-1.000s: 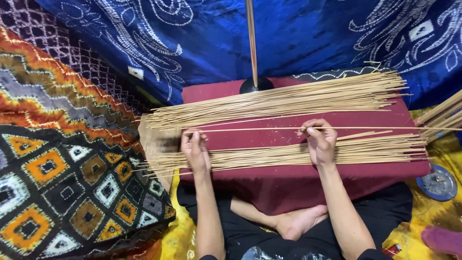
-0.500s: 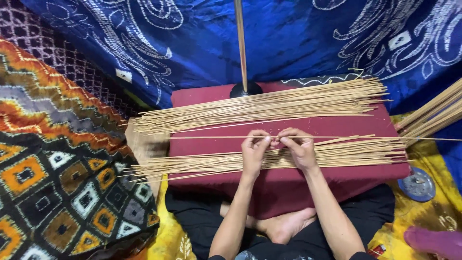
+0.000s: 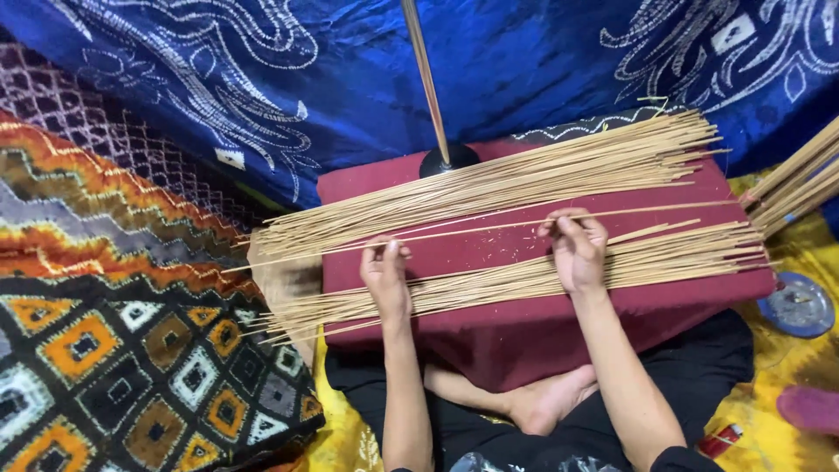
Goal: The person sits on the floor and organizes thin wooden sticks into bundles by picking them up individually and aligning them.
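Thin bamboo stick (image 3: 476, 230) pinched at both ends, left hand (image 3: 386, 278), right hand (image 3: 577, 252) (fingers closed on it), maroon bench (image 3: 524, 336), stick bundles (image 3: 524, 179) either side.

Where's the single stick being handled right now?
In the head view, the single stick lies across the maroon pad, between the two stick bundles, pinched by the left hand and right hand.

A low table (image 3: 524, 336) draped in maroon cloth carries two bundles of thin bamboo sticks. The far bundle (image 3: 524, 179) lies behind a single loose stick (image 3: 489, 229); the near bundle (image 3: 664, 258) lies in front of it. A black pole base (image 3: 447, 161) stands behind the far bundle.
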